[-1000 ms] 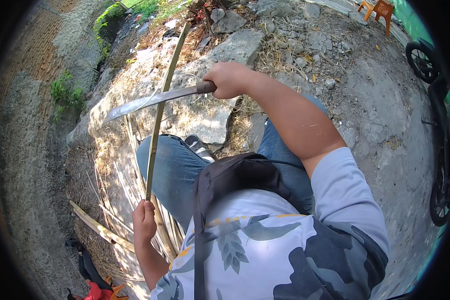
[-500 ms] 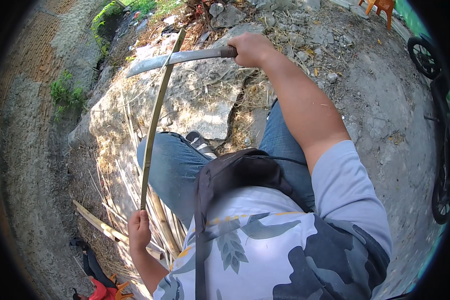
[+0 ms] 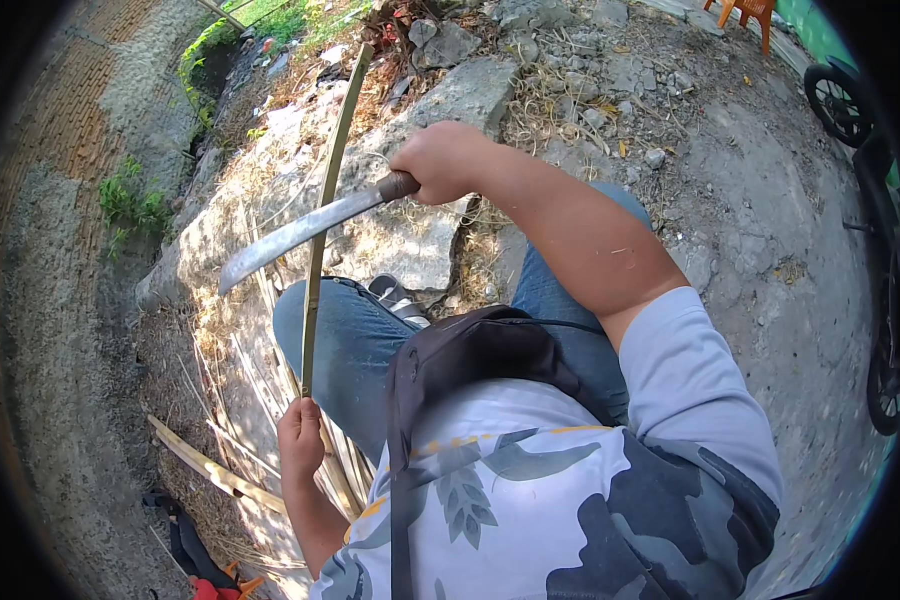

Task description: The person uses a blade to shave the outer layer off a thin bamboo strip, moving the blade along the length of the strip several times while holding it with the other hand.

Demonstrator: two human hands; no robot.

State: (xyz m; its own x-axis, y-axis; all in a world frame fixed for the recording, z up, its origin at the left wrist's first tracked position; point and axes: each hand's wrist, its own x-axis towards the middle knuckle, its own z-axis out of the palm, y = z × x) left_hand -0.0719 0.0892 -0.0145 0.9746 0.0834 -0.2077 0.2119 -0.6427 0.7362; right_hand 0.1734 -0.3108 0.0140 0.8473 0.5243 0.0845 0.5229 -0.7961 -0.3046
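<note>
My left hand (image 3: 301,437) is closed round the lower end of a long, narrow bamboo strip (image 3: 338,150), which stands tilted up and away past my left knee. With my right hand (image 3: 442,163) I grip the brown handle of a machete (image 3: 295,236). Its grey curved blade points left and slightly down toward me, crossing the strip around its middle. Whether the edge touches the strip I cannot tell. Loose, thin shavings show near the strip's upper part.
Split bamboo strips (image 3: 255,355) lie beside my left leg, with a thicker bamboo piece (image 3: 215,468) farther left. A broken concrete slab (image 3: 410,245) lies ahead. A brick wall (image 3: 65,110) runs along the left. A motorcycle (image 3: 875,190) stands right, an orange chair (image 3: 745,15) far right. Another person's legs (image 3: 185,540) show lower left.
My right hand has drawn the machete toward me along the strip, from near its top to its middle. The left hand has shifted slightly right and up with the strip.
</note>
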